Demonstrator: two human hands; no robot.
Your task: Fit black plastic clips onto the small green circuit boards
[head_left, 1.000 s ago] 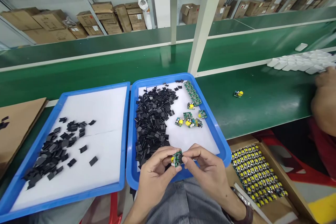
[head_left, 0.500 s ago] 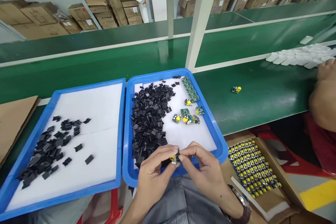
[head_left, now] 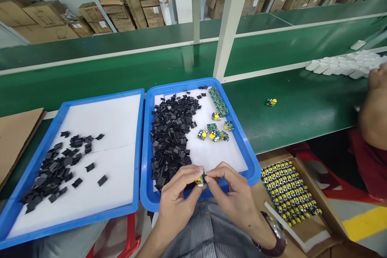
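Observation:
My left hand [head_left: 180, 193] pinches a small circuit board [head_left: 200, 180] with a yellow component on it, over the near edge of the right blue tray [head_left: 144, 177]. On the board's right side, the thumb and fingertips of my right hand [head_left: 231, 187] are closed on its edge; whether they also hold a small separate part is hidden. A heap of black folded plastic pieces [head_left: 172, 129] fills the left of this tray. To its right lie several loose circuit boards [head_left: 214, 135] and a green panel of joined boards [head_left: 218, 101].
The left blue tray [head_left: 139, 149] holds more black pieces [head_left: 57, 165]. A cardboard box [head_left: 328, 213] with rows of yellow-topped boards [head_left: 292, 193] stands at right. One board [head_left: 271, 102] lies on the green bench [head_left: 302, 117]. Another person's arm [head_left: 375, 109] is near white casings [head_left: 347, 64].
My hands stay together at the board, which has turned slightly between my fingertips. The other person's arm at the right edge has shifted a little. The view has moved slightly.

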